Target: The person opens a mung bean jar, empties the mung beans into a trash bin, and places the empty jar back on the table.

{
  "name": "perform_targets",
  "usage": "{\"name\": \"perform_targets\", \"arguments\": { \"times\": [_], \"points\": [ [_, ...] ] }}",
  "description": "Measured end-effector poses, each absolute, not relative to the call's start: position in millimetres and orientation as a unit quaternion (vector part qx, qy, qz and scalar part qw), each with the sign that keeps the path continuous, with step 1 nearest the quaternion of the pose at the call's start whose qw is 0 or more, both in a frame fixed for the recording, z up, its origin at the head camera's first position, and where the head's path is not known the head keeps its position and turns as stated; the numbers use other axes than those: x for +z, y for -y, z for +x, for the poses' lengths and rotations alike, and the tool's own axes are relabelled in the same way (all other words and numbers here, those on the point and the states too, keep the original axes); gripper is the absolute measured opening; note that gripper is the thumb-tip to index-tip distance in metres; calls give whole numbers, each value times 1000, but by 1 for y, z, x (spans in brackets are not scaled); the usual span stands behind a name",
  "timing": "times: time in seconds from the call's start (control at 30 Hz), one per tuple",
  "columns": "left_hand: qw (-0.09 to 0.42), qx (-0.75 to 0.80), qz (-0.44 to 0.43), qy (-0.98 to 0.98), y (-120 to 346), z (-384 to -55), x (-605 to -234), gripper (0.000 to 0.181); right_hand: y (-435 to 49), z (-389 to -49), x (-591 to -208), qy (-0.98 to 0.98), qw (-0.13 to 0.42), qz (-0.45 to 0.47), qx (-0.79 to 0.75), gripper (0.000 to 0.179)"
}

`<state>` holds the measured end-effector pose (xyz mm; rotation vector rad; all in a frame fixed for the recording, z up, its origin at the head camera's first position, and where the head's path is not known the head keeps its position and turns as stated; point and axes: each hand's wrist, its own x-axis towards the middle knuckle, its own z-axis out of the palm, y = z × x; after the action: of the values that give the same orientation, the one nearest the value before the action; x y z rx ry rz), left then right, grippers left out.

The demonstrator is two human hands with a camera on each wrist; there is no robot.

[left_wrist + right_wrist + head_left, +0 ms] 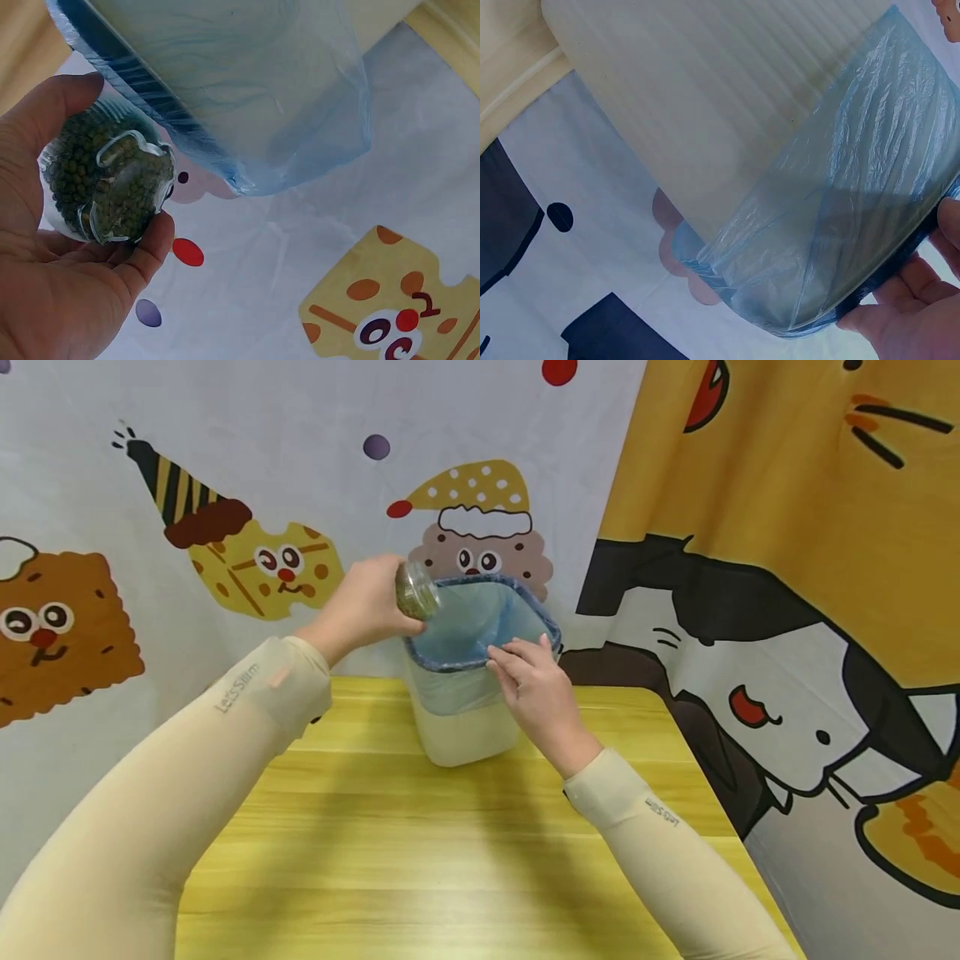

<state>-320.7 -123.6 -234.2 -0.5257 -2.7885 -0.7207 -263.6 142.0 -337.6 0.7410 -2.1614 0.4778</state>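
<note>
In the head view my left hand (367, 602) grips a small clear jar (417, 592) on its side, beside the left rim of a cream trash can (465, 735). Small green grains like mung beans (82, 169) show through the jar in the left wrist view. A translucent blue trash bag (468, 614) lines the can and folds over its rim. My right hand (536, 689) holds the near right part of the bag-covered rim, as the right wrist view shows with fingertips (862, 319) against the dark blue edge. The can stands upright, and its bottom inside is hidden.
A yellow wood-grain table (420, 860) carries the can near its far edge. Behind hangs a pale cloth (285, 418) printed with cartoon food, and a yellow printed cloth (720, 485) hangs at the right.
</note>
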Motion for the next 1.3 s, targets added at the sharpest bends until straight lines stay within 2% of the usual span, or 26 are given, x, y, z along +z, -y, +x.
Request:
{"name": "perform_targets", "arguments": {
  "times": [0.3, 0.63, 1.3],
  "points": [
    [89, -189, -180, 961, 115, -325, -227, 78, -138, -264, -339, 851, 417, 272, 166, 25],
    [94, -160, -180, 966, 109, -327, -221, 85, -136, -261, -339, 856, 420, 267, 142, 26],
    [95, -122, -187, 970, 106, -326, -216, 86, -136, -261, -338, 856, 418, 270, 140, 26]
  ]
}}
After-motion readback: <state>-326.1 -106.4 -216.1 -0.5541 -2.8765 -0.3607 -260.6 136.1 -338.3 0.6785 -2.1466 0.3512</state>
